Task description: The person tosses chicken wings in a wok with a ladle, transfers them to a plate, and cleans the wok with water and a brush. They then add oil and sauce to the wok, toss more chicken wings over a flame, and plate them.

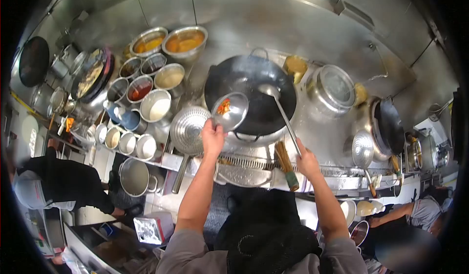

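Observation:
My left hand (213, 138) grips the near rim of a small steel bowl (237, 115), held tilted over the left edge of a large black wok (224, 81). Chopped red and orange pieces (224, 106) lie inside the bowl. In my right hand (307, 161) is the long handle of a ladle (269, 89), its head over the middle of the wok. A perforated strainer (188, 127) rests beside my left hand, its handle sticking out past the counter edge. A bamboo wok brush (284, 164) with a green-bound end lies close to my right hand.
Several seasoning containers (156, 104) stand left of the wok, with two steel bowls of orange contents (184, 42) behind. A lidded steel pot (334, 91) and another skimmer (363, 149) are on the right. Co-workers stand at far left (73, 181) and far right (405, 225).

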`<state>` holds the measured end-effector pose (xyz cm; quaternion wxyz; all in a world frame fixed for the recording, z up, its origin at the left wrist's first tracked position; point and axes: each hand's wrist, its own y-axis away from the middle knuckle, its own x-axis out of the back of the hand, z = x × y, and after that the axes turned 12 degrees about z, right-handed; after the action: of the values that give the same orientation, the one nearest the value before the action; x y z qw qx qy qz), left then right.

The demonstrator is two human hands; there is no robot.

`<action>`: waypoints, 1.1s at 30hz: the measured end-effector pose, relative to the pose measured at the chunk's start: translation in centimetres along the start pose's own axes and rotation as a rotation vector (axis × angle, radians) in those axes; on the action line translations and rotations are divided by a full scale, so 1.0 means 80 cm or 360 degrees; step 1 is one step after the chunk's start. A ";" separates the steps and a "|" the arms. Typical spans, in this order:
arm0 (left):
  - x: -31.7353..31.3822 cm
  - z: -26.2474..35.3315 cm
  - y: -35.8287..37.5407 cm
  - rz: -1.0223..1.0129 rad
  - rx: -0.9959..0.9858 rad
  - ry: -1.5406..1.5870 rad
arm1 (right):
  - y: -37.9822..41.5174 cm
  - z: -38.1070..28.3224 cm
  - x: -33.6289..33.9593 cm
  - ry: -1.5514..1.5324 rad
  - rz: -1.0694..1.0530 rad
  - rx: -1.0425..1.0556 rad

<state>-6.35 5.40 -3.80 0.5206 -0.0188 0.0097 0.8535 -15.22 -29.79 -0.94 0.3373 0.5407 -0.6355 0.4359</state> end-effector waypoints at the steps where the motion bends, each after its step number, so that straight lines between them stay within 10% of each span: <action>1: -0.021 -0.005 -0.018 0.0082 -0.0220 -0.0122 | 0.010 0.016 0.015 0.0178 -0.0034 -0.0009; 3: -0.054 0.024 -0.051 0.0313 -0.1284 -0.0669 | 0.025 0.042 0.040 0.0357 -0.0025 -0.0022; 15: -0.122 0.060 -0.106 -0.0036 -0.1463 -0.1228 | 0.004 0.039 0.140 0.0564 -0.0126 0.0042; 17: -0.130 0.047 -0.105 0.0287 -0.1598 -0.1012 | -0.010 0.037 0.154 0.0537 -0.0080 0.0108; 21: -0.139 0.067 -0.087 0.0298 -0.1231 -0.1145 | -0.045 0.048 0.172 0.0415 0.0008 0.0225; 29: -0.153 0.079 -0.084 0.0741 -0.1511 -0.1057 | -0.074 0.069 0.181 0.0286 0.0006 0.0351; 32: -0.115 0.063 -0.079 0.0798 -0.1213 -0.1205 | -0.090 0.077 0.147 0.0048 -0.0014 0.0411; 33: -0.101 0.061 -0.068 0.0787 -0.0670 -0.0857 | -0.100 0.080 0.117 -0.0185 0.0031 0.0386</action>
<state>2.04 0.88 1.42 0.2689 0.1019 -0.2971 0.9105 -8.83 -39.64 6.48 0.2277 0.5957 -0.6018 0.4808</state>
